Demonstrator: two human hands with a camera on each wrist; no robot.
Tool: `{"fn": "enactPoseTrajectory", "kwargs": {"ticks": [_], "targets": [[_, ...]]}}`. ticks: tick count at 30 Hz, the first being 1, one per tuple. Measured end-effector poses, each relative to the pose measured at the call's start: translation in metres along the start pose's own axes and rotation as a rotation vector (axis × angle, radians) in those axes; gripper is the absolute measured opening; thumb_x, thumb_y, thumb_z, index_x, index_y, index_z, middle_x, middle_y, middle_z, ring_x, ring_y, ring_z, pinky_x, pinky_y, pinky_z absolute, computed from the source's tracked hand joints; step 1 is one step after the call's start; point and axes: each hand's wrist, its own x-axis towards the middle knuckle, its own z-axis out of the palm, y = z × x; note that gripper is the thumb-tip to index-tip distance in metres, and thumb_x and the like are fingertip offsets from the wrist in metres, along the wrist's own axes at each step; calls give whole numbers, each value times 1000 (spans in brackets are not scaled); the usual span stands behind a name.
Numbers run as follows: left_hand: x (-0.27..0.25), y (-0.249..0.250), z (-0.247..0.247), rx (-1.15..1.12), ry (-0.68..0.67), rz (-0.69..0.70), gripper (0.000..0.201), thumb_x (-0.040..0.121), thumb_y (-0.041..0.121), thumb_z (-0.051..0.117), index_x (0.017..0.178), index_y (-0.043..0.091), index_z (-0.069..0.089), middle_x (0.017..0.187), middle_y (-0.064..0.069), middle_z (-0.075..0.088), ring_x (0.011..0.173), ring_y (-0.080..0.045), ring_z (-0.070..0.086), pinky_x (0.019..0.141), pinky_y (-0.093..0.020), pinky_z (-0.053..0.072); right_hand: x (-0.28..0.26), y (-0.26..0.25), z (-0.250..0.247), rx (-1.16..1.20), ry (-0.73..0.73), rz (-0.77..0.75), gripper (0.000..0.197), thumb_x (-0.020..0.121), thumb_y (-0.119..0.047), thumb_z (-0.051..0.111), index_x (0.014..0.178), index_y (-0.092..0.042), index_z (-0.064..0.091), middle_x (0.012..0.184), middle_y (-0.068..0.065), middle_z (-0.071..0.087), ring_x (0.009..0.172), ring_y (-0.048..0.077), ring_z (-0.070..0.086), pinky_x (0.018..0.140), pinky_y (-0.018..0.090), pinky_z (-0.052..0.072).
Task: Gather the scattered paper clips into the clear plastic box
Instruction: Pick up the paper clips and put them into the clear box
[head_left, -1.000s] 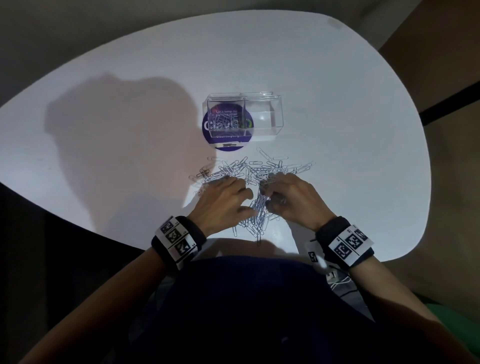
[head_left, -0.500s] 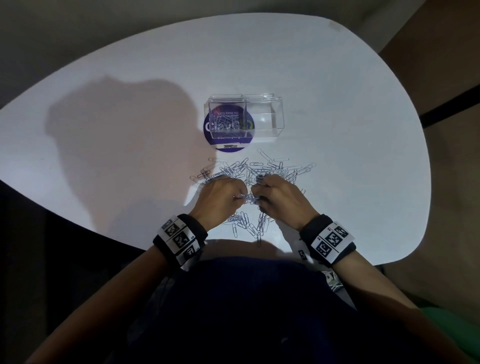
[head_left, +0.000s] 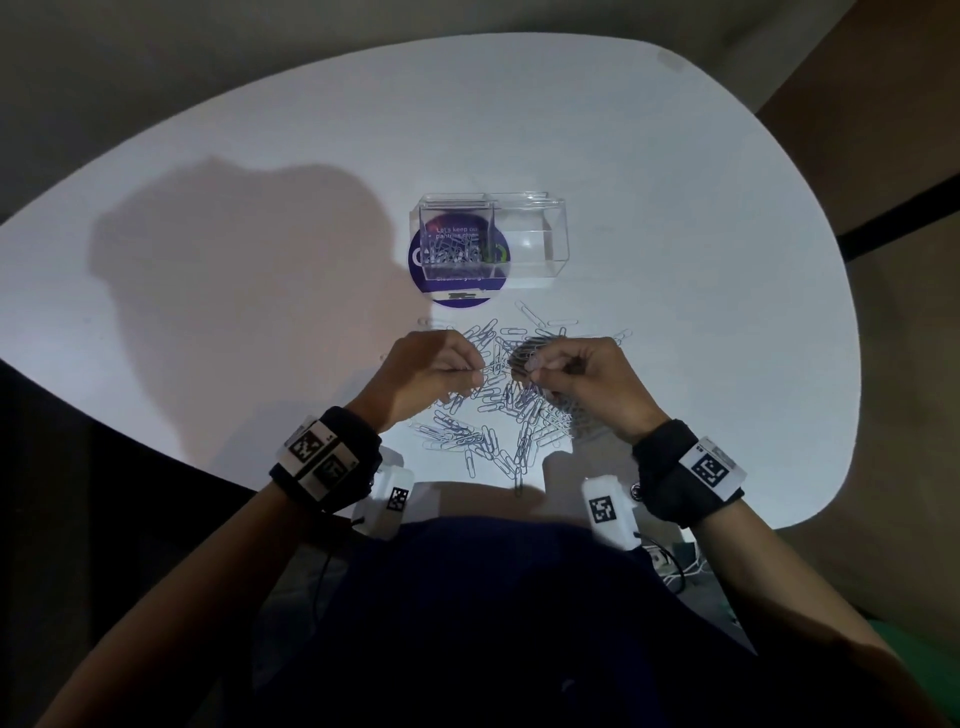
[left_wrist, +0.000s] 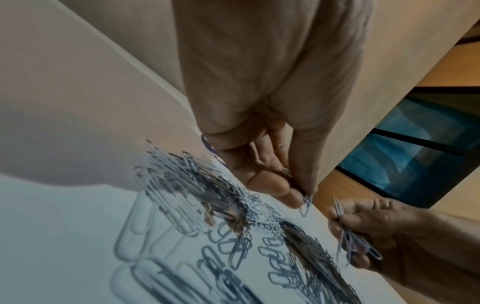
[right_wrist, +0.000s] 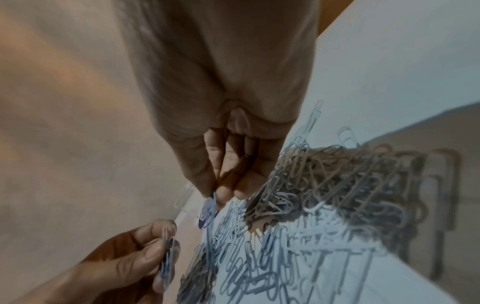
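- Mid-gather, judging by the scene: a small share of clips already inside the clear plastic box (head_left: 491, 241), the bulk of the paper clips (head_left: 498, 415) still loose on the white table (head_left: 260, 156), spread from just in front of the box down to the near edge.
- Left hand (head_left: 423, 376) raised over the heap, thumb and fingers curled and pinching a few clips; same pinch plain in the left wrist view, clips (left_wrist: 306, 202) dangling from the fingertips.
- Right hand (head_left: 582, 382) likewise raised, fingers curled around a small bundle of clips (left_wrist: 350, 240); both hands close together, fingertips nearly meeting above the pile.
- Next move, as a judgement: carry both pinches forward over the pile to the box and let go above its open left-hand part, where clips already lie; a firm pinch needed meanwhile, since thin, slippery wire tends to snag its neighbours and trail extras out of the heap.
- Box resting partly on a round purple sticker (head_left: 457, 299); right-hand part looks empty, though whether that part is the lid or a second compartment cannot be told.
- Room to move: short, unobstructed path from hands to box; wide bare table to left, right and beyond.
- Edges: lowest clips lying near the table's near edge, close to the body; risk of sweeping some off with a wrist or wristband (head_left: 324, 457) on the way back.
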Motion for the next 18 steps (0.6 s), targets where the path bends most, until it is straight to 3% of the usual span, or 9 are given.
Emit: {"fn": "enactPoseTrajectory", "kwargs": {"ticks": [4,9,13,16,18], "targets": [[-2,0,0,-53,-20,-4,15,80,11,76,91,8,67,80,-10,73,71,-15,69,58,-21,50,-1,-1,0,44,-11,19,12,83,0,73,95,-2,74,86,21,72,72,23,65,75,41,53],[2,12,-13,-67,31,69,14,81,11,75,93,12,68,79,-12,73,74,-26,71,61,-29,54,5,-17,0,64,-24,4,11,83,-3,75,93,-5,75,73,6,72,63,13,65,65,27,52],[16,44,-41,56,264,210,13,80,12,76,92,12,71,75,-2,73,64,-12,70,58,-25,56,30,-53,0,-25,59,-126,9,80,-4,78,88,-7,77,76,3,74,68,16,69,74,35,59],[37,65,-60,172,467,299,10,77,17,77,86,16,73,69,1,73,57,-10,69,57,-21,55,60,-80,2,-47,139,-185,8,78,-2,78,81,-10,77,65,-3,70,61,15,66,71,40,61],[53,71,-66,277,520,328,7,75,17,75,82,15,72,68,2,72,54,1,64,59,-12,48,79,-95,5,-97,173,-208,13,76,-2,77,74,-15,76,62,-11,68,63,12,65,72,39,61]]}}
